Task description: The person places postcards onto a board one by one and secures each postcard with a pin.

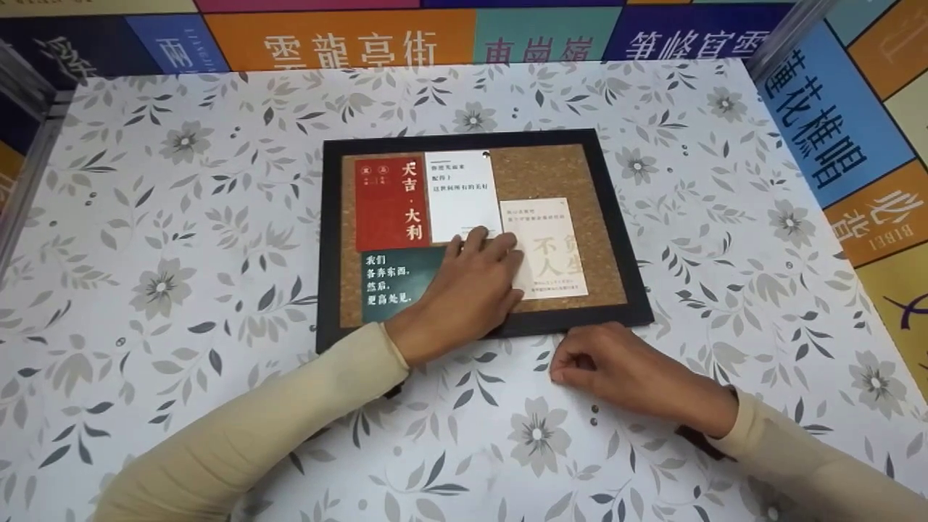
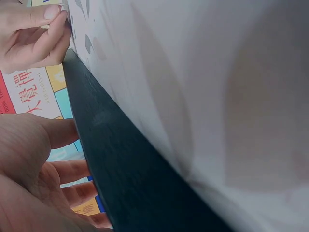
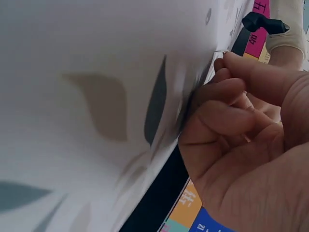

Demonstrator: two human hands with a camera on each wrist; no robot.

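A black-framed cork board (image 1: 609, 268) lies flat on the table, bearing a red card (image 1: 384, 206), a white card (image 1: 464, 196), a dark green card (image 1: 384, 290) and a cream card (image 1: 554, 246). My left hand (image 1: 464, 297) reaches over the front of the frame, fingers extended and spread, fingertips at the lower edge of the white card and the left side of the cream one. It covers much of the green card. Just off the frame's front right corner, my right hand (image 1: 616, 370) pinches a small, thin, pin-like thing (image 3: 221, 51) between thumb and index finger.
A white tablecloth (image 1: 239, 406) with grey flowers and leaves surrounds the board. Colourful panels (image 1: 348, 51) with large characters stand along the back and right of the table. A dark band with a camera mount (image 3: 263, 23) sits on the left wrist.
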